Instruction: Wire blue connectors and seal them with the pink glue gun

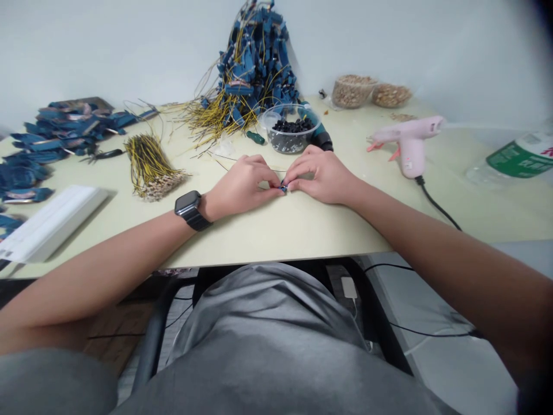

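Above the middle of the table, my left hand (250, 183) and my right hand (322, 174) meet fingertip to fingertip. Both pinch one small blue part (283, 186), mostly hidden by the fingers. A thin dark wire seems to run behind the fingers. Just beyond the hands stands a round clear tub (288, 144) of small black pieces. A short green-handled tool (255, 138) lies left of the tub. To the left of my left hand rests a bundle of yellow and black wires (149, 161) with pale ends.
A tall heap of blue parts with wires (259, 63) rises at the back; more blue parts (56, 135) lie left, near pliers (106, 154) and a white box (56, 222). On the right are a pink glue gun (410, 144) with its cord, a bottle (521, 155) and two tubs (353, 92).
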Motion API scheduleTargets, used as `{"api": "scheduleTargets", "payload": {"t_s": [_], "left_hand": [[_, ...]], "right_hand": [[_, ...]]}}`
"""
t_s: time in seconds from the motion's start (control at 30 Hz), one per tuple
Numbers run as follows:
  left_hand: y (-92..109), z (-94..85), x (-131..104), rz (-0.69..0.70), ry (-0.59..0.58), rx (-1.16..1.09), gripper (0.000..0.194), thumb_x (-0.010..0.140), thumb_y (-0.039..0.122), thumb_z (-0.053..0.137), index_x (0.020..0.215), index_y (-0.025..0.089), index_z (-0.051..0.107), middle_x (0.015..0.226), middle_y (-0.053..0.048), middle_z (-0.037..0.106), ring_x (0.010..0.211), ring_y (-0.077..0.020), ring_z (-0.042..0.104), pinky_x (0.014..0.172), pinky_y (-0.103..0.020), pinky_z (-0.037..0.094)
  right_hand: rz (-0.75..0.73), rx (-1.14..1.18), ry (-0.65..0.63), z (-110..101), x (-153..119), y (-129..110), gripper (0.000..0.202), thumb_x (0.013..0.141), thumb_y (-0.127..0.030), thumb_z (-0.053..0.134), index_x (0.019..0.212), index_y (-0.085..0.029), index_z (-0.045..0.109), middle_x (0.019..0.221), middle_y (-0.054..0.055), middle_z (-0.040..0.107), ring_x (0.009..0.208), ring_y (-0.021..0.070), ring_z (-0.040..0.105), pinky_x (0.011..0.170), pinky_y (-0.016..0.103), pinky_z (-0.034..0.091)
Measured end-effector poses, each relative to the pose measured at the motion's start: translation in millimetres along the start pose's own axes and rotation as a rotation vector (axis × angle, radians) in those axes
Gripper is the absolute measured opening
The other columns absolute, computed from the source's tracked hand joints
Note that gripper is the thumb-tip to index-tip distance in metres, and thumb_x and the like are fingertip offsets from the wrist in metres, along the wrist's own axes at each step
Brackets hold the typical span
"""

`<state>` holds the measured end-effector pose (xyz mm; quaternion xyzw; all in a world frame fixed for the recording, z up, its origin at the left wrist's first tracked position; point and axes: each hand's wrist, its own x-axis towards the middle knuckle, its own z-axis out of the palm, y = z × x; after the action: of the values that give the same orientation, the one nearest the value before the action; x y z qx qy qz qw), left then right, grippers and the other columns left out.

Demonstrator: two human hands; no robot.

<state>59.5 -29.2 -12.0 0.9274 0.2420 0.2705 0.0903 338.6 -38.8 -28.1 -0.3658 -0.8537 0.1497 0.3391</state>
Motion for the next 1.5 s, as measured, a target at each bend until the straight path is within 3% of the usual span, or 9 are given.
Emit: {"api": "scheduleTargets", "payload": {"t_s": [0.47, 0.7, 0.93, 1.23, 1.5], "left_hand": [[-3.3, -3.0, 0.7, -0.014, -0.035, -0.015, 0.015, 0.103, 0.038, 0.092, 0.105, 0.024, 0.093, 0.100, -0.008, 0.091, 0.102, -0.0298, 0.079, 0.100, -0.044, 0.059], [-3.6, -2.5, -0.2, -0.014, -0.042, -0.058, 0.018, 0.107, 0.041, 0.086, 0.108, 0.024, 0.093, 0.101, -0.008, 0.091, 0.104, -0.0296, 0.079, 0.100, -0.044, 0.059], [-9.4, -7.3, 1.2, -0.006, -0.110, -0.060, 0.019, 0.107, 0.026, 0.072, 0.110, 0.022, 0.091, 0.104, -0.008, 0.091, 0.105, -0.0287, 0.078, 0.104, -0.046, 0.055], [-7.8, -3.5, 3.7, -0.025, -0.112, -0.076, 0.022, 0.109, 0.029, 0.068, 0.107, 0.022, 0.089, 0.103, -0.008, 0.089, 0.102, -0.0270, 0.078, 0.106, -0.045, 0.056], [-8.1, -4.6, 2.3, 0.010, -0.108, 0.026, 0.025, 0.112, 0.033, 0.067, 0.113, 0.022, 0.089, 0.110, -0.009, 0.092, 0.108, -0.0299, 0.079, 0.103, -0.048, 0.050]], "right_hand": [[-0.003, -0.002, -0.004, -0.6, 0.4, 0.1, 0.014, 0.096, -0.032, 0.087, 0.096, -0.035, 0.101, 0.105, 0.003, 0.094, 0.110, 0.0332, 0.070, 0.105, 0.053, 0.052], [0.001, 0.002, -0.021, -1.5, -0.1, -0.1, 0.015, 0.097, -0.031, 0.087, 0.099, -0.036, 0.101, 0.107, 0.002, 0.095, 0.112, 0.0329, 0.070, 0.107, 0.052, 0.051], [-0.008, 0.004, -0.015, -1.4, 0.2, 0.0, 0.014, 0.098, -0.030, 0.088, 0.098, -0.034, 0.101, 0.106, 0.003, 0.094, 0.109, 0.0325, 0.068, 0.104, 0.051, 0.052], [-0.036, 0.018, -0.004, 0.2, -0.2, 2.7, 0.014, 0.098, -0.029, 0.088, 0.100, -0.032, 0.102, 0.106, 0.004, 0.094, 0.109, 0.0319, 0.068, 0.103, 0.050, 0.052], [-0.025, 0.002, -0.013, -0.7, 0.2, 1.6, 0.013, 0.098, -0.030, 0.088, 0.100, -0.032, 0.101, 0.107, 0.005, 0.094, 0.110, 0.0323, 0.069, 0.105, 0.051, 0.051]]}}
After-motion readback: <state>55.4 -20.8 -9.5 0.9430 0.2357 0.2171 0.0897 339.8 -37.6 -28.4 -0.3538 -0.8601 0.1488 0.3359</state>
